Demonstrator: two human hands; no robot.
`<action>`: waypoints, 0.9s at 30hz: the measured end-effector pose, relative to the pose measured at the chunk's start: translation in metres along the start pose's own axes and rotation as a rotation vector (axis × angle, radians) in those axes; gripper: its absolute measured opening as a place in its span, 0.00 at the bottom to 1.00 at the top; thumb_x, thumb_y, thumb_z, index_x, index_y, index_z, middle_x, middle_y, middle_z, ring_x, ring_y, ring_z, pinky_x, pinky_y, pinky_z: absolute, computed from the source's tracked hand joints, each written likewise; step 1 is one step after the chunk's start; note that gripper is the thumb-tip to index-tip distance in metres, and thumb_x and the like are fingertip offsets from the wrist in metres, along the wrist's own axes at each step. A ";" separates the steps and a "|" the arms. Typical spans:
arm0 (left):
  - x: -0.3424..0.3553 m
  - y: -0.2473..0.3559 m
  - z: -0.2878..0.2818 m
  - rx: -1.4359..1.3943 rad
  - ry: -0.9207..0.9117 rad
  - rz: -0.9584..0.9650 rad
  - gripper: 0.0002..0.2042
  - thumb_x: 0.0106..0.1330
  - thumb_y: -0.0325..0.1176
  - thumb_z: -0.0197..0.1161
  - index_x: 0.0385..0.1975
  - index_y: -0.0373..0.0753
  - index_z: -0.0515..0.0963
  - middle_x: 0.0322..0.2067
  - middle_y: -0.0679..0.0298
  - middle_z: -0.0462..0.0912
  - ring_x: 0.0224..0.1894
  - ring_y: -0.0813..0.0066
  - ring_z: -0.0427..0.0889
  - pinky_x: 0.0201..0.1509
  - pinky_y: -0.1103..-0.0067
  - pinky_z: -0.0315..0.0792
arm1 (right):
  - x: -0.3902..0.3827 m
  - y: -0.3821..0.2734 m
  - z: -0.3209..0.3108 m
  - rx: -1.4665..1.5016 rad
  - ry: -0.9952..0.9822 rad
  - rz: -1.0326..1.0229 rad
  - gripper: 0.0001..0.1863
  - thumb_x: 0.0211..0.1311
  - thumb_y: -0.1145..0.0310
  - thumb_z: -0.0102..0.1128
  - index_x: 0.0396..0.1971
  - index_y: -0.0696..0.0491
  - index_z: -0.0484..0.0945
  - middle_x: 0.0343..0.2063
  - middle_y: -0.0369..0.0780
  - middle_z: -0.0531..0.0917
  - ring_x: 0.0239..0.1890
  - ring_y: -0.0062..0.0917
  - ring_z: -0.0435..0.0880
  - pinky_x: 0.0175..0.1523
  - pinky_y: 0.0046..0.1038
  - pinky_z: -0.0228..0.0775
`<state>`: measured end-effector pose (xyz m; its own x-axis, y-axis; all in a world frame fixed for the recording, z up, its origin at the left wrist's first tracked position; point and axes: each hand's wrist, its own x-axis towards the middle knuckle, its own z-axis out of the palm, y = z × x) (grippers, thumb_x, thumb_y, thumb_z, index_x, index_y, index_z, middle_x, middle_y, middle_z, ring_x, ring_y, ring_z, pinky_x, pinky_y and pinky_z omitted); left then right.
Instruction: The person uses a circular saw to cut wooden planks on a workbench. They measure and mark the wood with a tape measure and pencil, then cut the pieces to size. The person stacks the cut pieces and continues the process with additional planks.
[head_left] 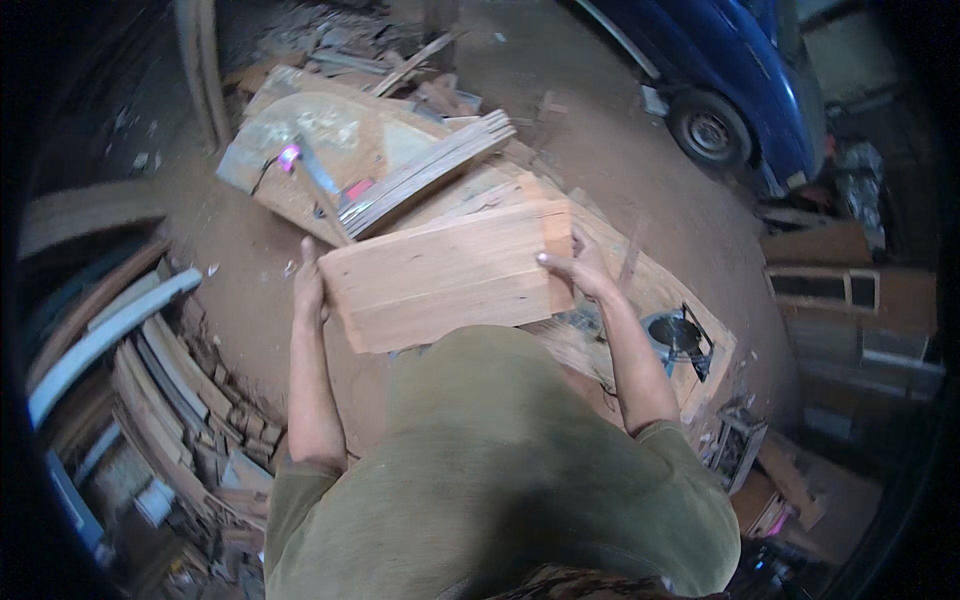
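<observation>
Olive shirt (520,460) foremost, wooden panel (440,270) beyond it between both hands (311,285) (590,268) (each curled around one end)

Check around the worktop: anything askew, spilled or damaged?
The stacked wooden slats lie askew across the worktop, and scrap wood is heaped untidily beyond it. The held wooden panel has small dark marks; I can't tell whether they're damage.

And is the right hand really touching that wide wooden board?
Touching. The head view shows the right hand gripping the right end of the wooden board, its thumb resting on the face toward the camera.
</observation>
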<state>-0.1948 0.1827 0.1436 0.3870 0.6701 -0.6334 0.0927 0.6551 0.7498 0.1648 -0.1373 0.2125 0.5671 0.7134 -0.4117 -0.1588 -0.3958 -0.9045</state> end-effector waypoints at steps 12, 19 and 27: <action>0.030 -0.120 0.011 0.286 0.145 -0.124 0.23 0.72 0.46 0.67 0.50 0.28 0.77 0.45 0.51 0.86 0.45 0.65 0.85 0.51 0.68 0.78 | 0.079 0.155 -0.048 -0.145 0.329 0.206 0.37 0.64 0.56 0.74 0.60 0.71 0.73 0.51 0.52 0.84 0.50 0.31 0.86 0.55 0.29 0.79; 0.012 -0.178 0.029 0.393 0.305 0.071 0.23 0.72 0.46 0.66 0.50 0.29 0.74 0.44 0.49 0.86 0.48 0.62 0.84 0.56 0.68 0.76 | 0.144 0.147 -0.051 -0.392 0.279 0.182 0.38 0.63 0.52 0.74 0.65 0.61 0.72 0.55 0.47 0.82 0.54 0.30 0.83 0.56 0.29 0.78; 0.066 -0.177 0.001 0.532 0.713 0.530 0.21 0.70 0.38 0.65 0.57 0.31 0.77 0.47 0.47 0.80 0.53 0.53 0.79 0.57 0.64 0.74 | 0.165 0.148 -0.055 -0.965 0.200 -0.184 0.41 0.63 0.49 0.71 0.67 0.61 0.70 0.67 0.54 0.72 0.69 0.41 0.71 0.70 0.39 0.66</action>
<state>-0.1849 0.1112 -0.0306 -0.1210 0.9921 -0.0334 0.5293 0.0929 0.8433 0.2797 -0.1099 0.0165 0.6562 0.7357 -0.1679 0.6184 -0.6518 -0.4390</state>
